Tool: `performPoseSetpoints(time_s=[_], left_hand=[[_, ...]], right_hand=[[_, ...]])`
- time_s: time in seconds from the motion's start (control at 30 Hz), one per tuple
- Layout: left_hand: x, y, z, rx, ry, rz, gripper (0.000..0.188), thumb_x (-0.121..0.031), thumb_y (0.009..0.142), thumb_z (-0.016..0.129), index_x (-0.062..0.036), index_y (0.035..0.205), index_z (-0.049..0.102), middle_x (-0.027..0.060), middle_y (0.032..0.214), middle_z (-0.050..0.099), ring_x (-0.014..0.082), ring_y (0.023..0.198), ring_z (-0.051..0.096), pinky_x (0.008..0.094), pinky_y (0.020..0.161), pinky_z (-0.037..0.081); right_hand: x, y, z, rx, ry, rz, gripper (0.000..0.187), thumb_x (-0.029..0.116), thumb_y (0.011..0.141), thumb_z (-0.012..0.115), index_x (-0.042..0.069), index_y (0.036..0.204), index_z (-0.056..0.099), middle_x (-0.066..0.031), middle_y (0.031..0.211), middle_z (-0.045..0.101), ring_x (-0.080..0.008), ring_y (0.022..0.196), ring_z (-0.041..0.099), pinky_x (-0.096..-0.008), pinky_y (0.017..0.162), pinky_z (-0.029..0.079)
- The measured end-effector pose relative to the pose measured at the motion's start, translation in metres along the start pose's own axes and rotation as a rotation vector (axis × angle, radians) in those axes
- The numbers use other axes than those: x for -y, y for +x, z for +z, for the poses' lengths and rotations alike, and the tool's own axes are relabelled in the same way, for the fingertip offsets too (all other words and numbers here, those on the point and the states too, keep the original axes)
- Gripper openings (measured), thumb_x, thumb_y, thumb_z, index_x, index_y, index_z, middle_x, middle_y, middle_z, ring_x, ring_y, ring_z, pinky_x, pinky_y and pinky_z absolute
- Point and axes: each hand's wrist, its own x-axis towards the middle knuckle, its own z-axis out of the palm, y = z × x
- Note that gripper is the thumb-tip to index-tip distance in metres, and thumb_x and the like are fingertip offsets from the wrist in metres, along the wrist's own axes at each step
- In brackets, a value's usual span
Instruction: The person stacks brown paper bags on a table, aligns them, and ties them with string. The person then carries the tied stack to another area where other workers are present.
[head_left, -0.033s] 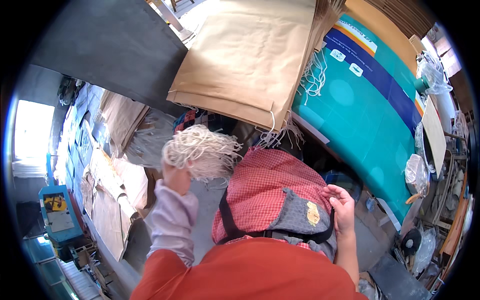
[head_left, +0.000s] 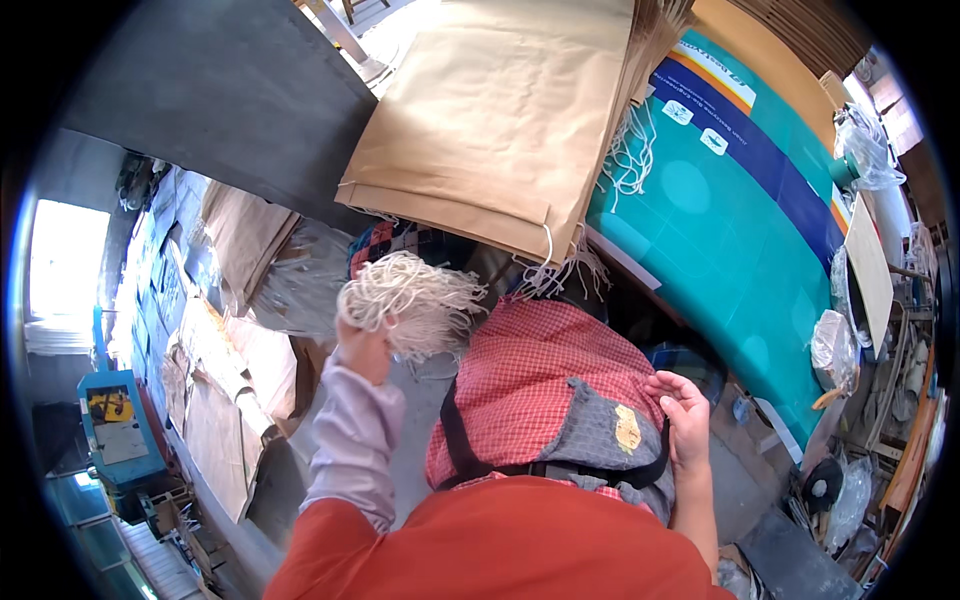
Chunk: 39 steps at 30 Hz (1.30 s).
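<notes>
A thick bundle of off-white cords is in my left hand, raised at left of my lap. My fingers close around its near end, mostly hidden by the looped strands; the loose ends hang to the right. My right hand rests beside the grey pocket of my red checked apron. Its fingers are loosely curled with the thumb apart, and nothing shows in them. Ahead of me lies a stack of brown paper bags, with white cord handles dangling from its near edge.
A dark grey board stands at the far left. To the right is a large teal printed sheet, with plastic-wrapped items beyond it. Brown paper sheets and a blue machine are on the left.
My left hand has shifted slightly to the right with the cord bundle. My right hand stays by the pocket.
</notes>
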Motion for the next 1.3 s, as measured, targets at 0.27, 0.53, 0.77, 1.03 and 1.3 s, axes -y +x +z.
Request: performPoseSetpoints(time_s=[0.27,0.53,0.77,1.03,1.3], left_hand=[[0.083,0.117,-0.059,-0.091,-0.211,-0.163,0.028,0.009,0.080,0.061,0.0020,0.107,0.060,0.0095,0.088,0.065,0.0186,0.076,0.062,0.0309,0.067,0.049],[0.133,0.191,-0.143,-0.465,0.717,-0.548,0.117,-0.031,0.058,0.086,0.0042,0.144,0.015,0.0269,0.107,0.059,0.0300,0.086,0.063,0.0409,0.074,0.053],[-0.016,0.184,-0.025,-0.119,0.808,0.370,0.046,-0.024,0.086,0.068,-0.0032,0.125,0.055,0.0136,0.129,0.054,0.0251,0.119,0.051,0.0388,0.101,0.038],[-0.038,0.350,0.127,0.211,1.408,0.125,0.100,-0.055,0.074,0.074,0.0073,0.139,0.032,0.0256,0.135,0.047,0.0355,0.130,0.042,0.0397,0.108,0.034],[0.008,0.486,0.112,0.221,0.938,-0.045,0.050,-0.047,0.087,0.066,0.0023,0.097,0.067,0.0077,0.086,0.069,0.0159,0.077,0.063,0.0287,0.070,0.048]], right_hand=[[-0.002,0.008,0.000,-0.024,-0.058,0.001,0.032,-0.002,0.083,0.057,-0.006,0.115,0.057,-0.0146,0.109,0.065,-0.0196,0.101,0.062,-0.0315,0.094,0.047],[-0.007,0.009,-0.005,-0.010,-0.215,0.067,0.031,-0.004,0.083,0.058,-0.006,0.114,0.058,-0.0124,0.108,0.065,-0.0169,0.099,0.062,-0.0291,0.090,0.049],[0.042,0.043,-0.003,0.015,-0.328,-0.005,0.035,0.005,0.084,0.066,-0.004,0.118,0.059,-0.0117,0.109,0.066,-0.0176,0.097,0.064,-0.0306,0.088,0.051],[0.065,0.277,0.105,-0.253,-0.506,-0.306,0.080,0.033,0.081,0.072,-0.012,0.135,0.035,-0.0286,0.125,0.051,-0.0370,0.114,0.053,-0.0394,0.096,0.044],[0.106,0.311,0.107,0.133,-0.393,-0.023,0.062,0.038,0.085,0.067,-0.009,0.123,0.050,-0.0269,0.118,0.060,-0.0344,0.112,0.059,-0.0391,0.094,0.047]])
